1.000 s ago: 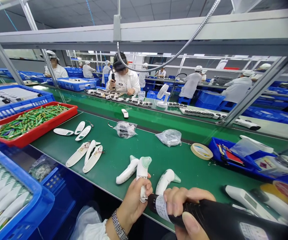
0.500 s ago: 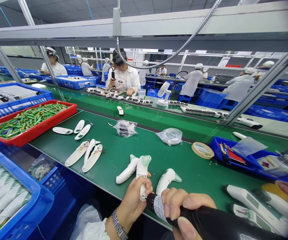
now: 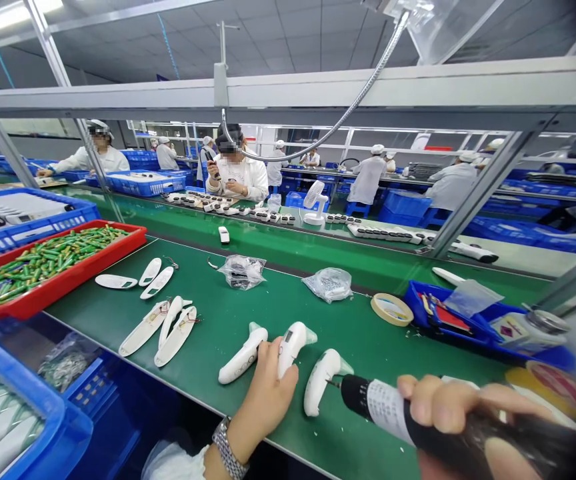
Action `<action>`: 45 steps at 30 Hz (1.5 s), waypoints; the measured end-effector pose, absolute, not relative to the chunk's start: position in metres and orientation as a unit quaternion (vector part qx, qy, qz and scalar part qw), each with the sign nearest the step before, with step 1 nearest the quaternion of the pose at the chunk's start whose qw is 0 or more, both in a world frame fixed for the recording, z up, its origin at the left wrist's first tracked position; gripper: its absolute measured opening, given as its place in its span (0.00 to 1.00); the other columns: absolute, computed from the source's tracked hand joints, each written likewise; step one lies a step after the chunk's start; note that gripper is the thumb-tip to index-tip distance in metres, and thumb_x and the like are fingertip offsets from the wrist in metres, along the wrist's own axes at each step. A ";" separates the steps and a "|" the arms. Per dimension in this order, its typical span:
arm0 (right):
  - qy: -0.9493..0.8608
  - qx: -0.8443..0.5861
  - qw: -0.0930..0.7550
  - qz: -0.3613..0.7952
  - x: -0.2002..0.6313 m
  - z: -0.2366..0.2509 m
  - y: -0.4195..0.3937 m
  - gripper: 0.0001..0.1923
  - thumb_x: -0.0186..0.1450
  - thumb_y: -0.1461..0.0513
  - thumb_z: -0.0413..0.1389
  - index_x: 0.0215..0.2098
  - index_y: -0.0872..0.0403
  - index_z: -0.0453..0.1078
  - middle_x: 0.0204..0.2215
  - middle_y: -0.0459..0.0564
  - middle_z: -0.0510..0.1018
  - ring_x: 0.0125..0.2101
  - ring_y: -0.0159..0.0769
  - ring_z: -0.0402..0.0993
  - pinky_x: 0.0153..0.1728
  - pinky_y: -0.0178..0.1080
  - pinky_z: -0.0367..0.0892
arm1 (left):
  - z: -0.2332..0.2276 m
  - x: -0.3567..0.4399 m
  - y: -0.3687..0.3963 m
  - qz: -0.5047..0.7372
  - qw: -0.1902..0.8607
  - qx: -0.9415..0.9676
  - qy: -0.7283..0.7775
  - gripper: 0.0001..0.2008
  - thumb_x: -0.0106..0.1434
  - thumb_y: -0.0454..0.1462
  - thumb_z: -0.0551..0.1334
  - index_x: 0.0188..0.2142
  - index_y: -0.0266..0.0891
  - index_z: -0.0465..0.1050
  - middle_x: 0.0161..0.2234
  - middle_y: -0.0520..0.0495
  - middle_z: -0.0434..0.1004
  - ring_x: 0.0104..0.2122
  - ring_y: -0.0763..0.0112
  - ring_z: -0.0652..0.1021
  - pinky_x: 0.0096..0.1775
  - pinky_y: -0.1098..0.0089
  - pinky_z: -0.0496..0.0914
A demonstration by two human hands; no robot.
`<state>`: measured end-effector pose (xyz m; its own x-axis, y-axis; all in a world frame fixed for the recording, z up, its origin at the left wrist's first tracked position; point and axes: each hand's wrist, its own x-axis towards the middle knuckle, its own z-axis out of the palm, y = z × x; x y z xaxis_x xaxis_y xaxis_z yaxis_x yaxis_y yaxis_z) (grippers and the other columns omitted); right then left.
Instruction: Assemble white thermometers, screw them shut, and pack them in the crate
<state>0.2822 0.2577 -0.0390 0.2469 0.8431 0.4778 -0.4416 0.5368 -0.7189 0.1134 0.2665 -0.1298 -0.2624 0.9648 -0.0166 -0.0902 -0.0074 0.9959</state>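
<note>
Currently, the head view shows the left hand (image 3: 268, 393) closed around a white thermometer body (image 3: 291, 343), which lies on the green bench mat (image 3: 248, 293) near its front edge. The right hand (image 3: 461, 417) is wrapped around the black electric screwdriver (image 3: 393, 410); its bit points at a second thermometer body (image 3: 321, 380), lying just right of the held one. Contact between bit and casing cannot be confirmed. A third thermometer body (image 3: 243, 357) lies just left of the left hand. Further left, white half-shells (image 3: 161, 323) rest on the mat. A red tray (image 3: 73, 270) holds green cells. A tape roll (image 3: 392, 309) and a blue bin (image 3: 473, 327) sit to the right. Other workers stand beyond the conveyor.
</note>
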 end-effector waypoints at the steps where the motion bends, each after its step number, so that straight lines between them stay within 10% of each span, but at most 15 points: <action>1: -0.442 -0.231 0.755 0.426 0.281 -0.035 0.262 0.13 0.51 0.55 0.65 0.32 0.48 0.68 0.17 0.39 0.71 0.19 0.30 0.64 0.32 0.41 0.66 | -0.131 0.116 0.268 0.567 0.416 0.443 0.556 0.21 0.57 0.38 0.60 0.51 0.37 0.66 0.47 0.40 0.65 0.52 0.58 0.64 0.55 0.64 0.54; 20: -0.477 -0.302 0.686 0.460 0.152 -0.060 0.425 0.18 0.52 0.58 0.64 0.38 0.54 0.66 0.21 0.40 0.73 0.25 0.33 0.73 0.32 0.40 0.68 | -0.142 0.130 0.267 0.513 0.369 0.523 0.572 0.26 0.60 0.41 0.57 0.57 0.36 0.63 0.59 0.35 0.62 0.59 0.46 0.57 0.58 0.53 0.45; 26: -0.468 -0.329 0.672 0.471 0.136 -0.075 0.440 0.17 0.53 0.60 0.64 0.37 0.56 0.67 0.22 0.40 0.73 0.25 0.32 0.72 0.32 0.40 0.67 | -0.141 0.112 0.255 0.603 0.243 0.507 0.566 0.14 0.56 0.34 0.60 0.42 0.44 0.76 0.42 0.39 0.75 0.44 0.52 0.71 0.50 0.55 0.60; 45: -0.493 -0.212 0.656 0.531 0.221 -0.031 0.293 0.11 0.60 0.58 0.57 0.41 0.44 0.64 0.24 0.40 0.72 0.28 0.32 0.69 0.39 0.43 0.69 | -0.110 0.069 0.259 0.439 -0.043 0.656 0.612 0.08 0.62 0.35 0.59 0.39 0.46 0.76 0.38 0.44 0.74 0.38 0.61 0.70 0.39 0.62 0.64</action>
